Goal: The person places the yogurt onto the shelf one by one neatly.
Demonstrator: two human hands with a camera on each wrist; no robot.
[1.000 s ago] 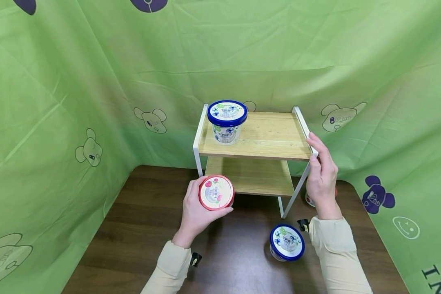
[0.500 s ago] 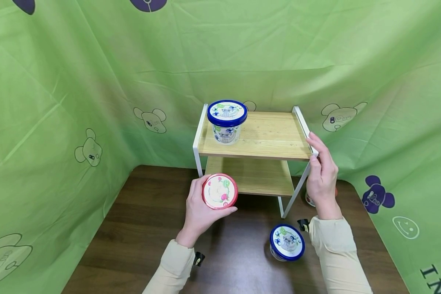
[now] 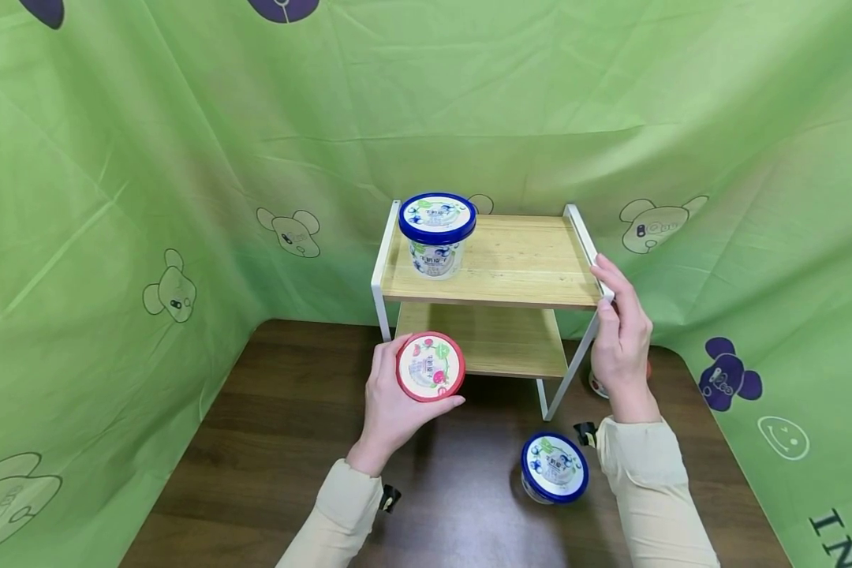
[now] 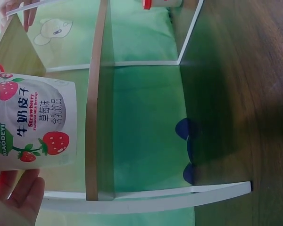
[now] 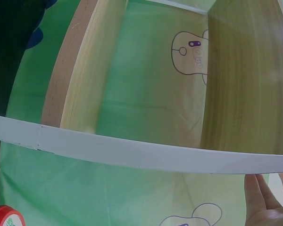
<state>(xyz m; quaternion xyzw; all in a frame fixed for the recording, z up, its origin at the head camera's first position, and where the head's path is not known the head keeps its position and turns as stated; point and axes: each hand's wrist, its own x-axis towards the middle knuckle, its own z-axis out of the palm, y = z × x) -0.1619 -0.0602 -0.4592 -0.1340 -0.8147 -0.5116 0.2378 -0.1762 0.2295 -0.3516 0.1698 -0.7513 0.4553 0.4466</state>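
Green fabric backdrop (image 3: 497,95) w/ cartoon animal heads surrounds a dark brown wood-grain counter (image 3: 270,442). Head view: two-tier rack (image 3: 525,256), pale wood boards & white frame, stands near the back. Round white tub w/ blue lid (image 3: 436,237) sits upright on top tier, L side; second blue-lidded tub (image 3: 554,469) is on the counter, front R of rack. L hand (image 3: 392,402) pinches a round red-lidded tub (image 3: 430,367) btwn thumb & fingers, held off the counter in front of the lower tier's L part. R hand (image 3: 623,343), thumb spread from fairly straight fingers, rests on the rack's front R top corner; another red-lidded pot (image 3: 598,385) is partly hidden behind it.

L wrist view: held tub's label has strawberries & "Strawberry"; base appears by lower board's edge, can't tell if touching.

R wrist view: fingertips at the white side bar.
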